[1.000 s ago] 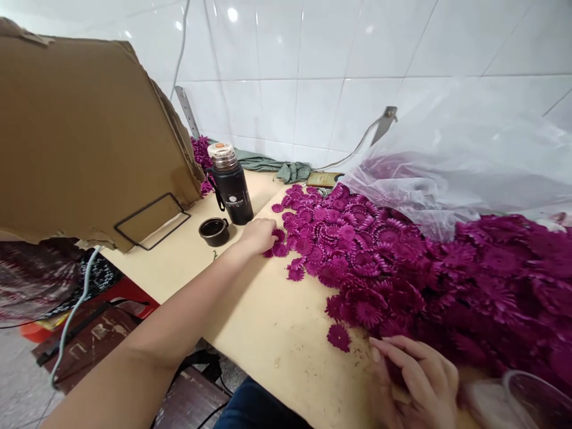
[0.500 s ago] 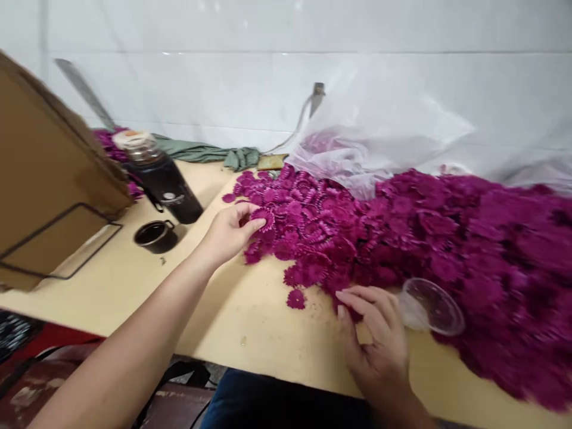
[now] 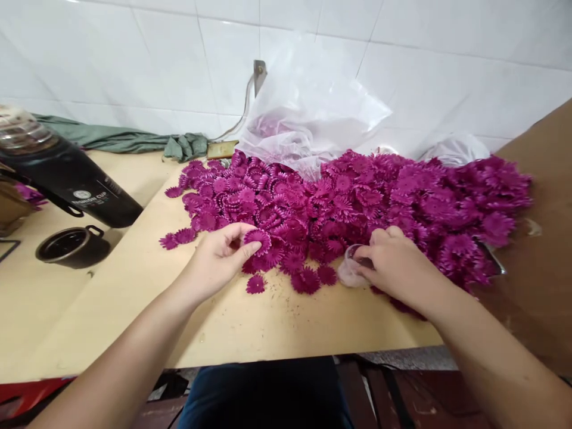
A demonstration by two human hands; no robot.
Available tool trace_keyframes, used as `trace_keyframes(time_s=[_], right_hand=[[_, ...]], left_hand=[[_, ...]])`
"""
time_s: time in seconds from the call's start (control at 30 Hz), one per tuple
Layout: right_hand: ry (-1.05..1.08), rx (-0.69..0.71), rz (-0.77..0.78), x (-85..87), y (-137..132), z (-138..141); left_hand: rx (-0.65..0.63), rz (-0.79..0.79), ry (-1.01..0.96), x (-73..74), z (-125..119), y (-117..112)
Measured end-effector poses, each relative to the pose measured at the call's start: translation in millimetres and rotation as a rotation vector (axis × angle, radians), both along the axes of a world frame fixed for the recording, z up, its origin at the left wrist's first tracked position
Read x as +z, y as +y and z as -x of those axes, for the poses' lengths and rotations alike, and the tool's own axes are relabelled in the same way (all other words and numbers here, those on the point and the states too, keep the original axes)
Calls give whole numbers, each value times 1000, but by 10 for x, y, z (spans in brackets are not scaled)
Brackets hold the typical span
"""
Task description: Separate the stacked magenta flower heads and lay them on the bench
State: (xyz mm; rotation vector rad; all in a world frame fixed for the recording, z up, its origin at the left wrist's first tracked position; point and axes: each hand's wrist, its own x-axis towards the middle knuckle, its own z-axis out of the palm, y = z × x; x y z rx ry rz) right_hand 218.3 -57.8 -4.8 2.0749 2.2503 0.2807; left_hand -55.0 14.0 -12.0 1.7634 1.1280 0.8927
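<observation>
Between thumb and fingers, my left hand (image 3: 223, 259) pinches a magenta artificial flower (image 3: 258, 243) with jagged petals. My right hand (image 3: 395, 259) is at a small clear plastic cup (image 3: 351, 271), its fingers curled and the fingertips dipping inside the rim. Whether anything is between those fingertips is hidden. Around and behind both hands spreads a large heap of magenta flower pieces (image 3: 339, 196). A single flower piece (image 3: 255, 284) lies apart on the table, just below my left hand.
On the left of the table (image 3: 250, 328) are a black thermos (image 3: 84, 179) and a black cup (image 3: 74, 247). A green cloth (image 3: 120, 138) runs along the tiled wall. A clear plastic bag (image 3: 313, 113) rests behind the heap, and cardboard (image 3: 540, 238) stands at right.
The view has turned to the right. My right hand has left the table edge by the flower pieces and reached the plastic cup. My left hand still holds a flower, now closer to me.
</observation>
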Motion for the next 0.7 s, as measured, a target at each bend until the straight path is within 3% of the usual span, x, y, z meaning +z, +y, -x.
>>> trace_keyframes(time_s=[0.2,0.4,0.7], right_hand=[[-46,-11,63,71,84,10],[75,-39,367,97,110,14],[50,-40,380,26,186,66]], left_hand=[[-9,-55,14,-24,49,-46],[-14,-59,20,-49,8,-87],[-141,-3,19,-10,-70,-172]])
